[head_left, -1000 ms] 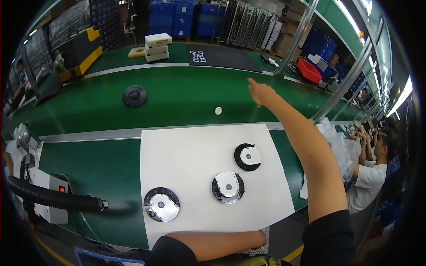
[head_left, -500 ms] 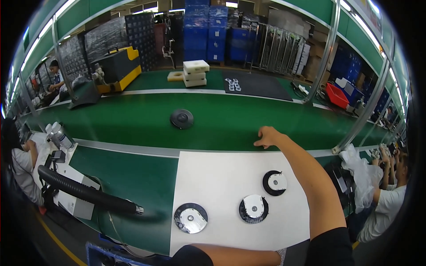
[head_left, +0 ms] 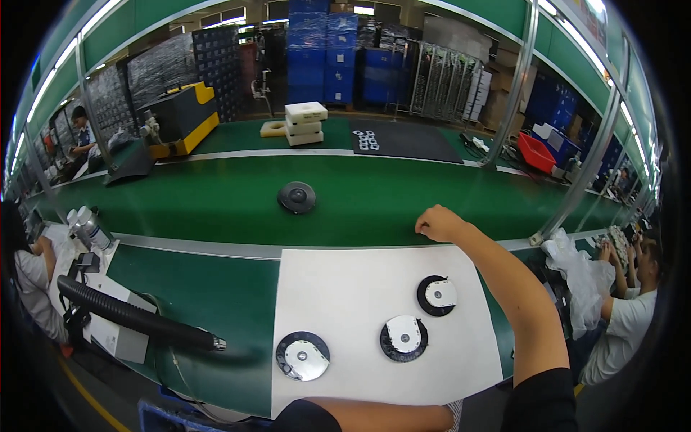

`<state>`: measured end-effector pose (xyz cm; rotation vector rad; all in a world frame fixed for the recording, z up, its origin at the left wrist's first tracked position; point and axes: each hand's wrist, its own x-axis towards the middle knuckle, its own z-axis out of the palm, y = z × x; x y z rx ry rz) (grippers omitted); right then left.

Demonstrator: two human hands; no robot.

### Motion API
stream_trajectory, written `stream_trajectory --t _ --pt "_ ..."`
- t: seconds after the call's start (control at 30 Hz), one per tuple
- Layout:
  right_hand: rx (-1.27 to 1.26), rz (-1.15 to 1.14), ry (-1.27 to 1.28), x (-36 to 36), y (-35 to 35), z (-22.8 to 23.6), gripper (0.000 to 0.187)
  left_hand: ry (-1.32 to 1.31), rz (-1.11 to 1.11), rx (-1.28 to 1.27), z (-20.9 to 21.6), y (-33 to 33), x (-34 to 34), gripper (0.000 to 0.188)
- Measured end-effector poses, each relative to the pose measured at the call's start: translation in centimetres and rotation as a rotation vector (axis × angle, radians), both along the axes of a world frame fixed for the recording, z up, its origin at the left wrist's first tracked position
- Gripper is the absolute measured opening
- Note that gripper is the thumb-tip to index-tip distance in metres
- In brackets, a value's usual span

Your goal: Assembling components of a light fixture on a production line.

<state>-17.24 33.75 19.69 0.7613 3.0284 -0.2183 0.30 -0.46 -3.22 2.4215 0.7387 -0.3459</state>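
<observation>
My right hand [head_left: 437,224] is above the near part of the green conveyor belt [head_left: 374,191], its fingers curled together and nothing visible in them. Further left on the belt lies a dark round disc [head_left: 296,197] with a raised centre. My left forearm [head_left: 389,415] crosses the lower edge towards the right; a striped band [head_left: 454,414] shows at its wrist, and the hand itself is out of view. Three black round parts with silvery plates lie on the white sheet [head_left: 345,288]: one at the left [head_left: 303,356], one in the middle [head_left: 404,338], one further right [head_left: 437,295].
A black flexible hose [head_left: 137,309] reaches over the bench from a white box [head_left: 119,335] at left. Beyond the belt stand stacked white blocks [head_left: 305,124], a black mat [head_left: 410,141] and a red bin [head_left: 536,153]. Co-workers sit at both sides; clear plastic [head_left: 576,273] hangs at right.
My right hand has curled its fingers in, staying over the belt's near side. The dark disc has shifted a little to the right along the belt. The view has turned slightly.
</observation>
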Motion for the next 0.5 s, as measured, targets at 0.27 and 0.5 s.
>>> stream_trajectory --t 0.27,0.5 --pt "-0.041 0.102 -0.065 1.0 1.2 -2.1 0.023 -0.067 -0.127 -0.007 -2.9 0.1 2.5 0.03" --pt "0.01 0.044 -0.167 1.6 1.4 -0.9 0.028 -0.111 -0.137 -0.048 -2.4 -0.8 3.6 0.029"
